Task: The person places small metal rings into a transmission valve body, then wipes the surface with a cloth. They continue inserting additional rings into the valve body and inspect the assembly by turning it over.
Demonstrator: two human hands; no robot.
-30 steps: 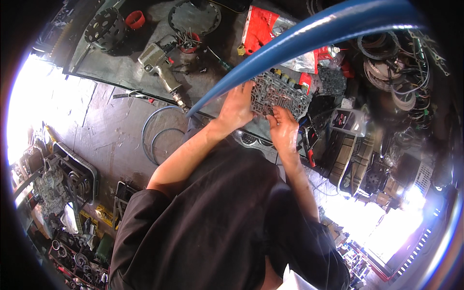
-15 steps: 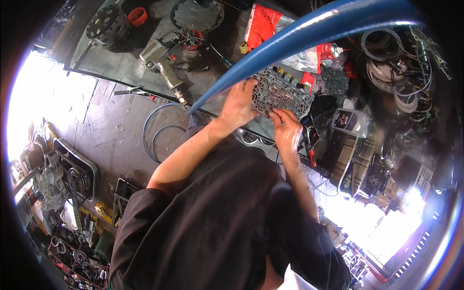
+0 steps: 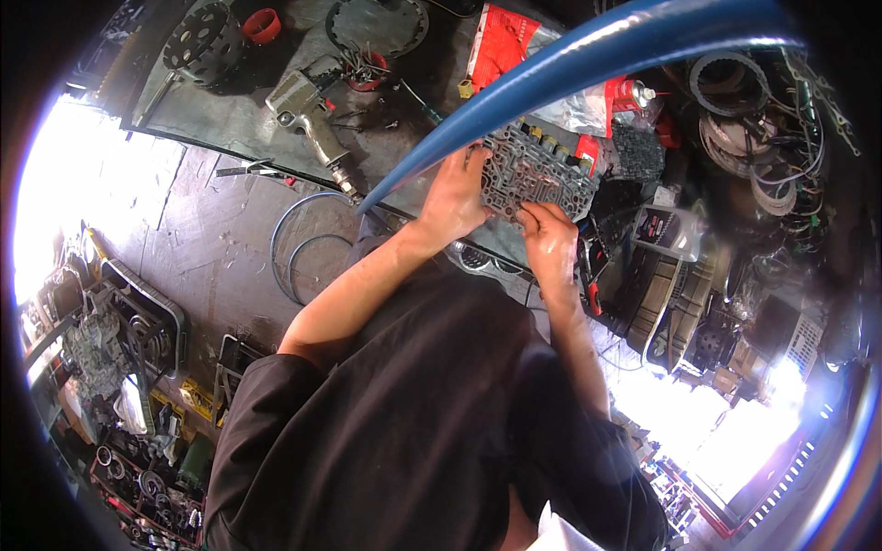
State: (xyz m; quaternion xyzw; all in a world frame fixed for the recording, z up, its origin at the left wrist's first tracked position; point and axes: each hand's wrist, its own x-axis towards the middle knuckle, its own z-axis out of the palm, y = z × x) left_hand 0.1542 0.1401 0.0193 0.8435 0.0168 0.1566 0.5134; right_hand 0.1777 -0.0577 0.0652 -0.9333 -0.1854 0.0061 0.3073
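A grey metal valve body (image 3: 537, 176), cut with winding channels, lies on the near edge of the bench. My left hand (image 3: 457, 197) grips its left end, the thumb along the near side and the fingers partly behind the blue hose. At the near right edge of the valve body is my right hand (image 3: 549, 237), its thumb and fingers pinched together against the metal. Whatever sits between those fingertips is too small to make out. Yellowish cylindrical parts (image 3: 549, 145) line the far side of the valve body.
A thick blue hose (image 3: 588, 69) arches across the view above the bench. Left of it lie an air impact wrench (image 3: 308, 115) and a red cup of small tools (image 3: 367, 73). A spray can (image 3: 632, 95), a second channelled plate (image 3: 637, 152) and metal rings (image 3: 728, 84) crowd the right.
My right hand has turned slightly and its fingers have curled in more at the valve body's edge. My left hand keeps its hold in nearly the same place.
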